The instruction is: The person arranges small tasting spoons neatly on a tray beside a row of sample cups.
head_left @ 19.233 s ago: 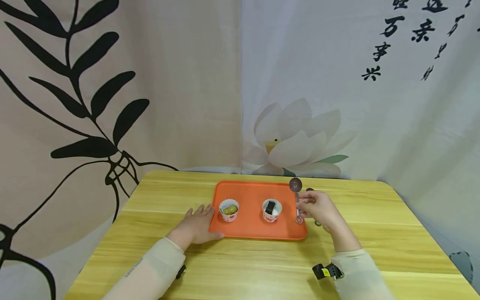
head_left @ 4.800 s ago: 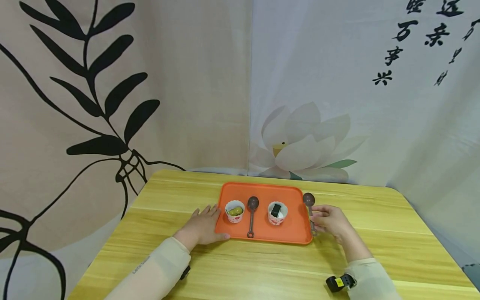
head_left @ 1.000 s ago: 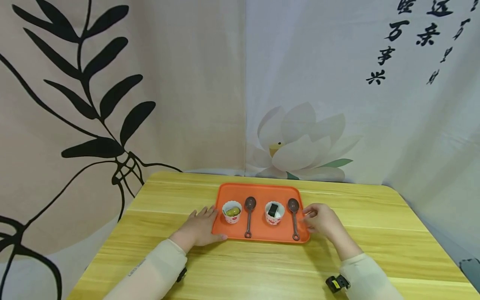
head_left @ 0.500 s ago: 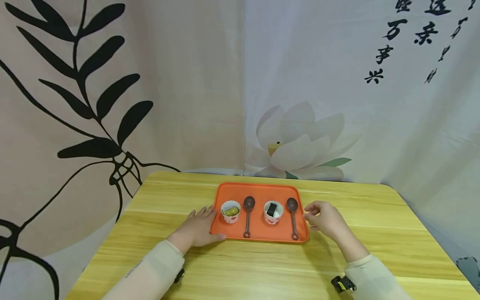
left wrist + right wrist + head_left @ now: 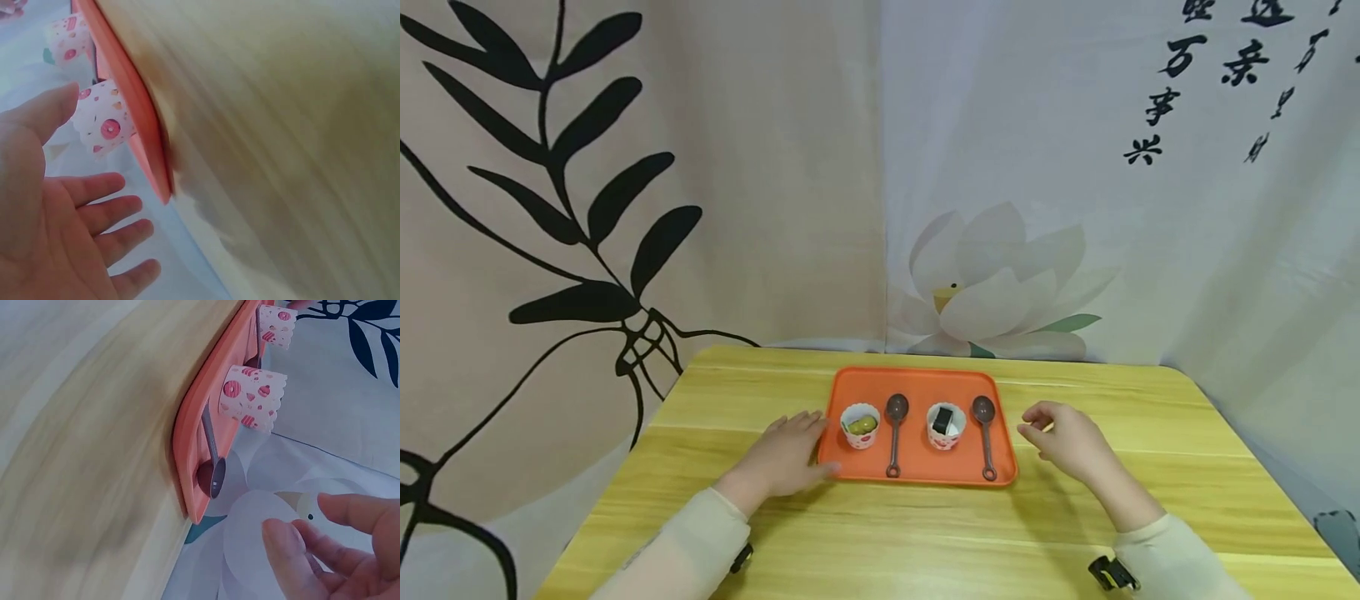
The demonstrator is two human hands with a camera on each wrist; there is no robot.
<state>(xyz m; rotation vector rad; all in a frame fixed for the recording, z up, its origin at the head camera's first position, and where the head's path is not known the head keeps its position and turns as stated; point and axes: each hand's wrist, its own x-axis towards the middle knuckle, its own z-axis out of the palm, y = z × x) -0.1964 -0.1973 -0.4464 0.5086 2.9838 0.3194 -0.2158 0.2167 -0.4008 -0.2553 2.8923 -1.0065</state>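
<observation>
An orange tray lies on the table, holding two patterned paper cups and two dark brown measuring spoons. The left cup contains something yellow-green; the right cup has a black-and-white piece inside. One measuring spoon lies between the cups, the other right of the right cup, handles toward the person. My left hand is at the tray's left edge, fingers spread, and the left wrist view shows its palm holding nothing. Right of the tray hovers my right hand, fingers loosely bent, nothing between them.
The yellow wood-grain table reaches back to a curtain printed with a black plant, a pale lotus and dark characters. A black wrist camera sits at the right sleeve.
Earlier, the right hand held the spoons, then laid them one after the other on the tray. Since half a second ago the right hand has drawn farther right and the left hand slightly left.
</observation>
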